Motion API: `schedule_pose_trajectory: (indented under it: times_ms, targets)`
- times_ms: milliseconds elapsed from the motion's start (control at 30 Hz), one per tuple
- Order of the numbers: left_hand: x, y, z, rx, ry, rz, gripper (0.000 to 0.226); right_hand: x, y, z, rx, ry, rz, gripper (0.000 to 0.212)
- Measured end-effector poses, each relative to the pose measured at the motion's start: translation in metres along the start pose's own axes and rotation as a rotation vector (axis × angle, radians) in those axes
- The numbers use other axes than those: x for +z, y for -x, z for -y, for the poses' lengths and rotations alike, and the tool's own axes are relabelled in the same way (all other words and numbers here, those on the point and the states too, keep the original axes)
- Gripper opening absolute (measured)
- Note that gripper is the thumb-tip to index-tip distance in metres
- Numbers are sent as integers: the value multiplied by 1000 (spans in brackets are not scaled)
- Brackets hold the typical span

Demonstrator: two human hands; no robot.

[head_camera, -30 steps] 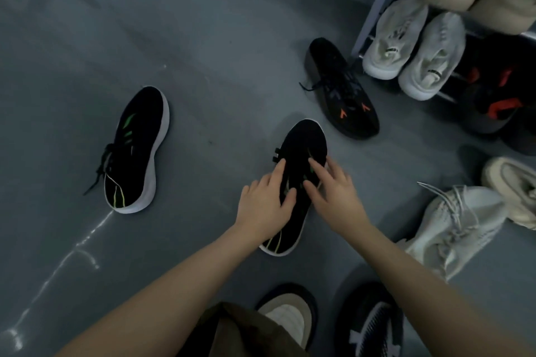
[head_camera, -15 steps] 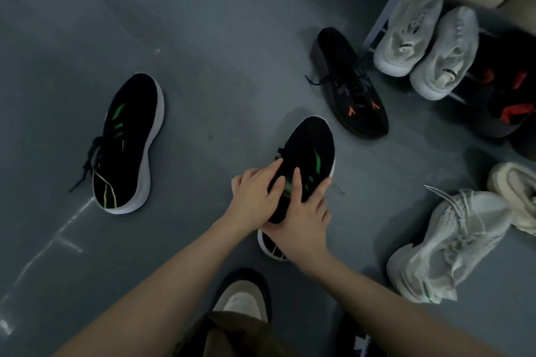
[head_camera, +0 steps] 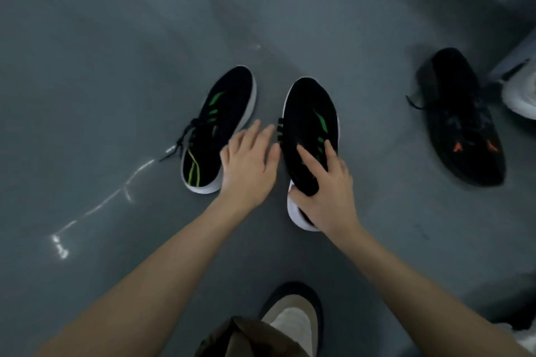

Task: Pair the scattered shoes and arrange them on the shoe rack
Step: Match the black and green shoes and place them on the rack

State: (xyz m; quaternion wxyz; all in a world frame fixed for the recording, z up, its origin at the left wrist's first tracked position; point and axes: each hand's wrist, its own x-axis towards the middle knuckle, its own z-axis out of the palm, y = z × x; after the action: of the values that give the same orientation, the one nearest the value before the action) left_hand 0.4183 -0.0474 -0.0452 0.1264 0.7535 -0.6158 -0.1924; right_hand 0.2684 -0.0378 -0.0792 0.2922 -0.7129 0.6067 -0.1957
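The right hand (head_camera: 324, 185) gripped the green-striped shoe (head_camera: 310, 136) and had carried it beside its mate (head_camera: 220, 127), toward which the spread left hand (head_camera: 249, 165) reached, nearly pairing them.

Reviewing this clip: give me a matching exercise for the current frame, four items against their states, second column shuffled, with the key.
Column one:
1. left hand
2. right hand
3. green-striped shoe on the left
4. orange-marked black shoe

Column two:
A. lies apart on the floor at the far right, untouched
B. grips the heel end of a green-striped black shoe
C. open, fingers spread, reaching over the heel side of a shoe
D. on the floor with loose black laces trailing to its left

Pairs: 1-C, 2-B, 3-D, 4-A
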Motion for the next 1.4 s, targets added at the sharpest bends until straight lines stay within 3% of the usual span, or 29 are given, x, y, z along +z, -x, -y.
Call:
schedule_pose_trajectory:
  times_ms: [100,300,367,500,600,767,1067,1400]
  targets:
    - [-18,-13,38,-178,-121,-132,57,6,-15,10,-37,-26,-6,65]
    - [-19,-30,79,-392,-137,163,93,19,-24,10,-57,24,20,61]
    - [-16,-31,79,-380,-148,180,95,19,-22,8,-59,26,7,60]
    - [-12,-25,69,-369,-58,52,81,9,-16,-1,-45,18,-52,56]
    - [-3,-9,42,-289,-21,-20,73,-11,-6,-13,-11,12,-107,53]
    - [22,26,-17,-163,38,2,69,-50,29,-41,73,0,-203,53]
    - [78,77,-111,92,3,135,68,-114,123,-115,228,34,-331,52]
    - [114,106,-131,256,-136,290,75,-114,148,-157,327,254,-104,57]
